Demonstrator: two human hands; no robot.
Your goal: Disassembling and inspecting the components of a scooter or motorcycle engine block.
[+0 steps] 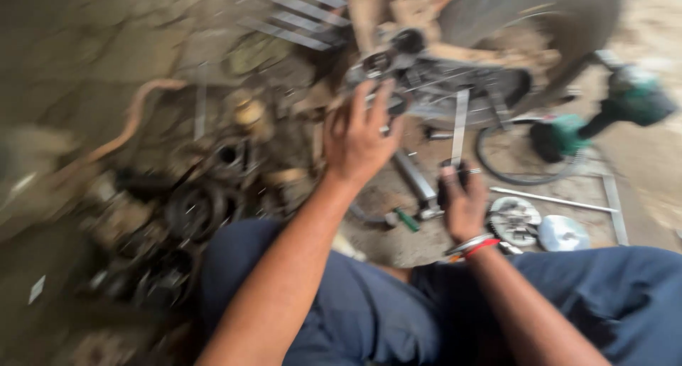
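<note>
The picture is blurred by motion. My left hand (359, 135) reaches forward with its fingers spread, its fingertips at a dark metal machine assembly (433, 82) on the ground. My right hand (463, 202), with red and silver bangles at the wrist, is closed around a dark handle-like object (449, 178) from which a flat metal strip (460, 124) rises. My knees in dark blue trousers (369, 302) fill the lower part of the view.
A heap of dark, greasy metal parts and rings (192, 210) lies at left with a tan hose (131, 121). A green power tool (604, 114) with a black cable lies at right. Round metal discs (540, 227) and thin rods (554, 199) rest near my right knee.
</note>
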